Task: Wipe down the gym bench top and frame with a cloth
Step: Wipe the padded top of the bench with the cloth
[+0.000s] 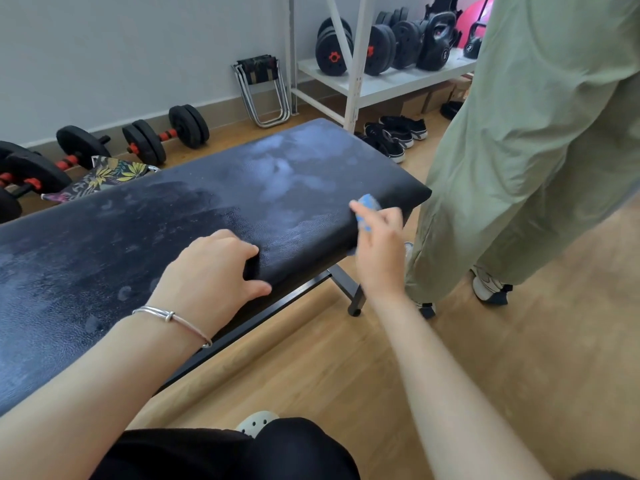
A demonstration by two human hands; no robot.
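A black padded gym bench top (194, 209) runs from lower left to upper right, with pale dusty smears on its surface. Its black metal frame (346, 289) shows under the near edge. My left hand (211, 271), with a silver bracelet on the wrist, grips the near edge of the pad, thumb under it. My right hand (377, 251) holds a blue cloth (367, 206) against the pad's near right side, close to the corner. Most of the cloth is hidden behind my fingers.
A person in loose green trousers (533, 161) stands right beside the bench's far end. Dumbbells (166, 133) line the wall at left, next to a folded stool (263, 88). A white rack (381, 81) holds weight plates and kettlebells, with shoes (398, 133) beneath.
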